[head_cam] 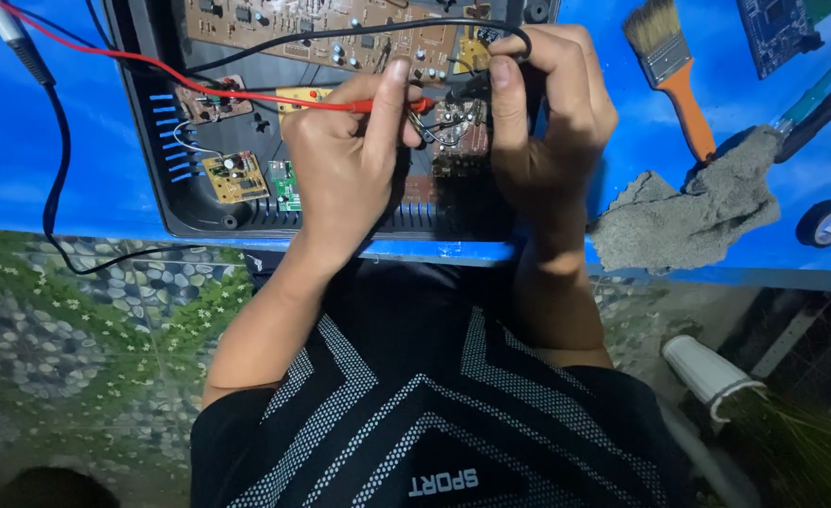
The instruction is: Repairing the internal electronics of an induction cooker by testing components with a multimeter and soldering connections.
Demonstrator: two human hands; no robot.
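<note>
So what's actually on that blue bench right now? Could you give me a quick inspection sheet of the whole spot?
Surface: blue table, mostly bare at its left end.
Job's things: open black casing holding a brown circuit board and smaller boards.
Clutter: paintbrush, grey rag, roll of black tape, a blue board.
Hands: left hand grips a red probe; right hand pinches a black lead.
Cables: red wire and a black cable trailing over the left edge.
Surroundings: pebble-patterned floor, white pipe.
</note>
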